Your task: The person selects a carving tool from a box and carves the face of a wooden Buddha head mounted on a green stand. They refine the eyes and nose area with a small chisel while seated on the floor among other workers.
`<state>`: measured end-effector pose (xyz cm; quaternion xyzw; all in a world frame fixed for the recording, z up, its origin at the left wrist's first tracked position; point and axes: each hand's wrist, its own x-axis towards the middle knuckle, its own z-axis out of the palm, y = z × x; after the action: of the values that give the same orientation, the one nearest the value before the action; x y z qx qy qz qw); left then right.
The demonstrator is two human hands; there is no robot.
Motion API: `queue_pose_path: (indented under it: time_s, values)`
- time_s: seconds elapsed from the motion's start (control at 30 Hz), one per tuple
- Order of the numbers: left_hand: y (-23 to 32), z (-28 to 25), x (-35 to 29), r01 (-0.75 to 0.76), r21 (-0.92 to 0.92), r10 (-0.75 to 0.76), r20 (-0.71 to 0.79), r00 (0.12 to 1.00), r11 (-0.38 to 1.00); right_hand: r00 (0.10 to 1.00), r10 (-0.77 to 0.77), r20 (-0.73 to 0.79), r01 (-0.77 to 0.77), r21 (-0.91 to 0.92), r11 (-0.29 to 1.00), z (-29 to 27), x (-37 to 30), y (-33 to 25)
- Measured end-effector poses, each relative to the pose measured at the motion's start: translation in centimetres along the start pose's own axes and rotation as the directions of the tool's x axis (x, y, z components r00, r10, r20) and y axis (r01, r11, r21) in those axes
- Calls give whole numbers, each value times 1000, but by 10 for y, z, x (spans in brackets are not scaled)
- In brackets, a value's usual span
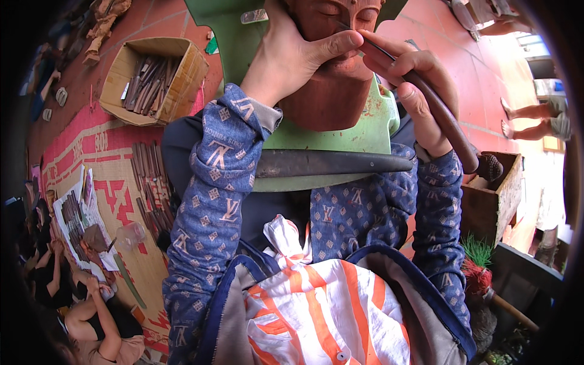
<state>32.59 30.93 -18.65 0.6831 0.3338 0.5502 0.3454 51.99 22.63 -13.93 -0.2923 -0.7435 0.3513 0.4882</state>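
A reddish-brown carved wooden head [328,97] rests on a green plastic surface [374,125] in front of me, its top cut off by the picture edge. My left hand [292,52] grips the side of the head, with the thumb stretched over its lower face. A carving chisel [441,115] with a dark handle is in my right hand [420,79]. Its thin blade reaches the carved face beside the nose, close to my left thumb. Across the green surface's near edge lies a long dark tapered bar [334,163].
At the left stand a cardboard box [194,76] of tools and rows of chisels [152,182] on a patterned mat [109,155]. Other people [106,310] sit at lower left. A wooden box [505,194] and a red-and-green brush [477,267] are at right. Someone's bare legs [529,111] show beyond.
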Motion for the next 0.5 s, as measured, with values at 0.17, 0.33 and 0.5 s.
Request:
queue_pose_path:
  time_s: [0.17, 0.33, 0.5]
  values:
    - [6, 1, 2, 19, -38, -19, 7, 1000, 999, 1000, 2, 10, -3, 72, 997, -1, 1, 2]
    - [8, -1, 0, 52, -11, -52, 20, 998, 999, 1000, -11, 6, 11, 121, 993, 0, 2, 3]
    - [7, -1, 1, 72, -40, -70, 38, 997, 997, 1000, -7, 6, 6, 82, 997, -3, 3, 5]
